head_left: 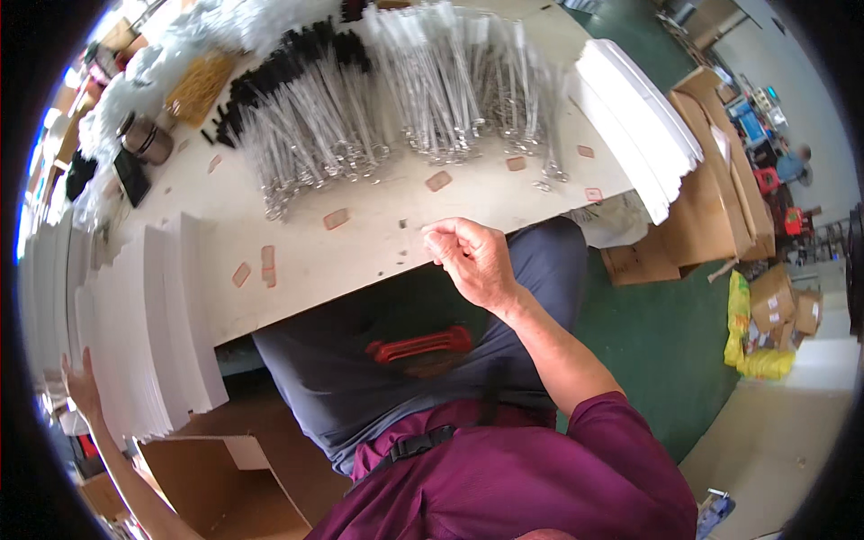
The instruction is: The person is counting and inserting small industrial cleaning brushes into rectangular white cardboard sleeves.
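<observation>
Head view: two bare hands are seen, set wide apart, with the table stretched out ahead of the lap.
Left hand: out at the far left it is, the left hand held up beside the left white stack; its fingers are spread and released, though whether the stack is touched cannot be told.
Right hand: over the near table edge the right hand is raised, fingers curled in, thumb drawn up to the forefinger; whether anything small is pinched there cannot be made out.
White stacks: the left one is stood along the table's left side, and a right white stack is laid at the far right corner, overhanging the edge.
Rods: across the back, black-tipped rods are fanned out, and just to their right white-tipped rods are bunched.
Table top: reddish patches are scattered in front of the rods; by the left side a jar is stood, a phone near it.
Cartons: an open carton is placed below the left stack; another carton is set beyond the right corner.
</observation>
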Tool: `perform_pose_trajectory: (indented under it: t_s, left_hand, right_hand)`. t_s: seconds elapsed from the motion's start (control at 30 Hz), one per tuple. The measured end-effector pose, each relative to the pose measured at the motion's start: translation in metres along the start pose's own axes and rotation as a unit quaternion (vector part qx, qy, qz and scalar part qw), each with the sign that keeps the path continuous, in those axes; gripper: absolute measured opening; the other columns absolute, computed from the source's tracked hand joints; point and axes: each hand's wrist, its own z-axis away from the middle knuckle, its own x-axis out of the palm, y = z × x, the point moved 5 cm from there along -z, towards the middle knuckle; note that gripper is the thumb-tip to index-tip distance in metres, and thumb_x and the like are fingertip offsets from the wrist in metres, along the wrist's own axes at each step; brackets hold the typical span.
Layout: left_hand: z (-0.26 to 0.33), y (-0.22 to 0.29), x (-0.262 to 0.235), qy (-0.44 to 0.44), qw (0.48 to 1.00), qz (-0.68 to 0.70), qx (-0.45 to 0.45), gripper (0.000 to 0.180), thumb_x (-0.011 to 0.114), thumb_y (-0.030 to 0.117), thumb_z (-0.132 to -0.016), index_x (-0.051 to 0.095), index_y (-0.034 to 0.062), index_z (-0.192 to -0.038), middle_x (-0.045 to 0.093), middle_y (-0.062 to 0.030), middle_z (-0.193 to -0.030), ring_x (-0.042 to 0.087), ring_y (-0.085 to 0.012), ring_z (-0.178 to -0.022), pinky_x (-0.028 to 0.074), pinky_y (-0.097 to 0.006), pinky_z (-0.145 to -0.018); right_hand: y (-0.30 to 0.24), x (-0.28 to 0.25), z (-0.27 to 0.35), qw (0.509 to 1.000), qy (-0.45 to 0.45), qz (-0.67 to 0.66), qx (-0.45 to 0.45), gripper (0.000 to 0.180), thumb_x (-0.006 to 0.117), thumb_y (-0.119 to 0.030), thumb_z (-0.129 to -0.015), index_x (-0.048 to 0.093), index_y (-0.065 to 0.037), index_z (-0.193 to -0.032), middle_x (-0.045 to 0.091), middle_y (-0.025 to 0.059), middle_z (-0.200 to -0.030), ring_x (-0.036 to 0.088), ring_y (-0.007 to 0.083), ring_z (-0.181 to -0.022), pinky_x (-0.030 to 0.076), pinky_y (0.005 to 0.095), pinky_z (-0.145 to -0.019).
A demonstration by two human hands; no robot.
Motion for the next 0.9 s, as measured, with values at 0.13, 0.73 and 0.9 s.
perform_pose_trajectory:
  t_s: [0.13,0.73,0.9]
  left_hand:
    - [0.035,0.14,-0.063,0.077,0.991,0.098,0.058,0.073,0.06,0.056,-0.1,0.048,0.0047,-0.151,0.054,-0.0202,-0.151,0.053,-0.0398,-0.137,0.041,-0.047,-0.116]
    - [0.277,0.513,-0.045,-0.032,0.872,0.312,0.377,0.043,0.068,0.015,-0.092,0.061,-0.0023,-0.13,0.057,-0.0258,-0.141,0.051,-0.0486,-0.132,0.037,-0.056,-0.114]
    - [0.276,0.516,-0.045,-0.031,0.862,0.335,0.38,0.042,0.067,0.013,-0.092,0.061,-0.0023,-0.131,0.059,-0.0256,-0.14,0.051,-0.0485,-0.133,0.038,-0.056,-0.114]
  right_hand:
    - [-0.009,-0.055,0.004,0.994,0.092,0.058,-0.013,0.018,0.07,-0.016,-0.099,0.073,0.001,-0.104,0.072,0.0088,-0.079,0.066,0.0079,-0.068,0.053,0.0252,-0.06]
    - [0.045,-0.362,0.02,0.722,0.17,0.657,0.139,0.057,0.076,-0.021,-0.086,0.055,0.004,-0.133,0.058,0.0224,-0.134,0.052,0.0391,-0.13,0.041,0.0482,-0.111]
    - [0.032,-0.355,0.021,0.73,0.195,0.644,0.116,0.057,0.081,-0.025,-0.082,0.058,0.003,-0.126,0.063,0.0223,-0.127,0.056,0.0378,-0.125,0.042,0.048,-0.11]
